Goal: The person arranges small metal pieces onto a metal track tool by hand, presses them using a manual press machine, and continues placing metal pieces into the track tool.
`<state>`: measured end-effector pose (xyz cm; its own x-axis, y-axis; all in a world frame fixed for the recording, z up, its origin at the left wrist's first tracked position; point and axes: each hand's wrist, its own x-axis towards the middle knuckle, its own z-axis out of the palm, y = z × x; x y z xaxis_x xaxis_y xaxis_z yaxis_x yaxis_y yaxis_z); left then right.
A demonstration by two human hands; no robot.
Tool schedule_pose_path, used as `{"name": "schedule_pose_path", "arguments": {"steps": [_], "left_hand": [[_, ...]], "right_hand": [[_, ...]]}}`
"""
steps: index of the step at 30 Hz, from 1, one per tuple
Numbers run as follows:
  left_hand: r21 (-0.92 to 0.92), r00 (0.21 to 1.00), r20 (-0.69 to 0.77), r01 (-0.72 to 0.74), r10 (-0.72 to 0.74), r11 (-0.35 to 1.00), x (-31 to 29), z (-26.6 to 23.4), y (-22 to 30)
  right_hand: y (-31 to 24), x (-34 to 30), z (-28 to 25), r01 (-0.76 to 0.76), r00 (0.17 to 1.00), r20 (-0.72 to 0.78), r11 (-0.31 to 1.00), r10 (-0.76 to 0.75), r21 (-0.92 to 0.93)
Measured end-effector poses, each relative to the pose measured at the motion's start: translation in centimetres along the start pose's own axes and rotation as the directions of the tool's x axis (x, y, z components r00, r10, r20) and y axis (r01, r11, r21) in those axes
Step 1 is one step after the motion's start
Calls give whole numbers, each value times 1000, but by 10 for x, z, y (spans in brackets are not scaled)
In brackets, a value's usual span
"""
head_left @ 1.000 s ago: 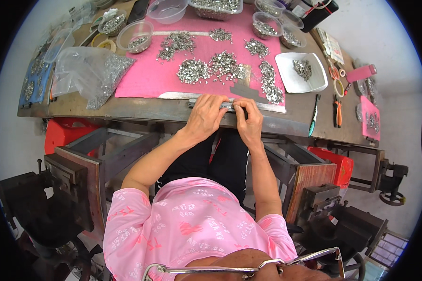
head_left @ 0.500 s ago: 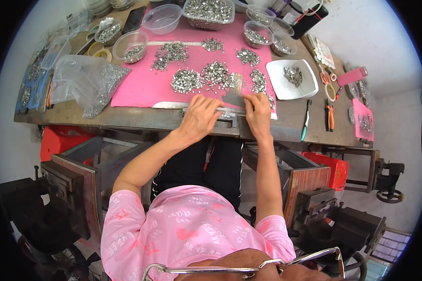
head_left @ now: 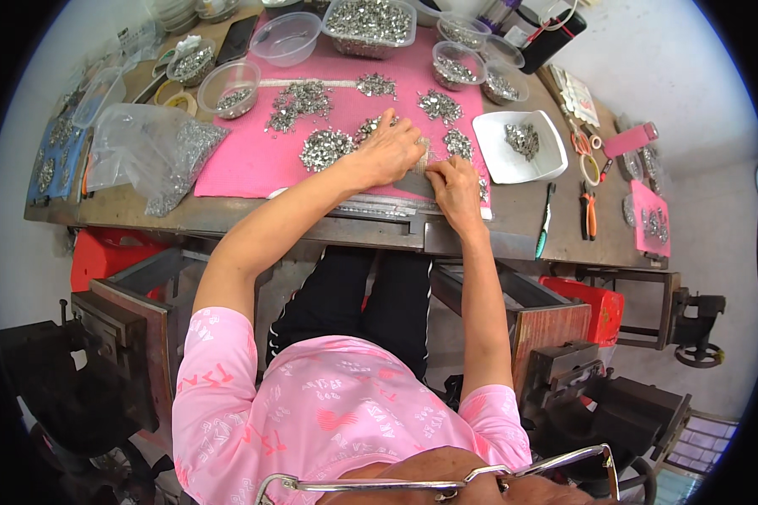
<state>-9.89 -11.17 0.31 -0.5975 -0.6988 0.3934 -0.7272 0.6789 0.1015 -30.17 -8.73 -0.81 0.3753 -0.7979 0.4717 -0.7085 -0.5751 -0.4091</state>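
Near the front edge of the pink mat (head_left: 240, 175), in the head view, two bare hands were recorded. Left hand (head_left: 391, 151): placed farther from that edge, over the central pile of metal pieces (head_left: 367, 130), which was partly hidden by it; fingers curled downward, and whether any piece was gripped could not be told. Right hand (head_left: 459, 192): placed nearer the edge, thumb and fingertips drawn together; whether anything was pinched could not be told. Grey plate (head_left: 414, 182): seen between the hands, just beside the right fingertips, mostly covered, its long axis unreadable. Slotted metal bar (head_left: 375, 207): set along the front edge of the table (head_left: 236, 212), long axis parallel to it, crossed above by the left forearm (head_left: 299, 206). Left pile (head_left: 325, 150): found just beside the left wrist. White tray (head_left: 499, 167): set by the mat's right edge, metal pieces held within. Toothbrush (head_left: 546, 220), pliers (head_left: 588, 210): laid toward the table's front edge, right of the mat.
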Motion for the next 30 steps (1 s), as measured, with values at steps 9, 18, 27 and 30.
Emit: {"name": "schedule_pose_path", "arguments": {"steps": [9, 18, 27, 30], "left_hand": [[-256, 994, -91, 29, -54, 966, -18, 2, 7], [-625, 867, -195, 251, -459, 739, -87, -48, 36], [-734, 802, -22, 392, -597, 555, -111, -49, 58], [-702, 824, -77, 355, -562, 617, -112, -44, 60]], "right_hand": [[3, 5, 0, 76, 996, 40, 997, -75, -31], [-63, -27, -15, 12, 997, 63, 932, -37, 362], [-76, -41, -3, 43, 996, 51, 921, -68, 388], [-76, -42, -1, 42, 996, 53, 928, -67, 370]]}}
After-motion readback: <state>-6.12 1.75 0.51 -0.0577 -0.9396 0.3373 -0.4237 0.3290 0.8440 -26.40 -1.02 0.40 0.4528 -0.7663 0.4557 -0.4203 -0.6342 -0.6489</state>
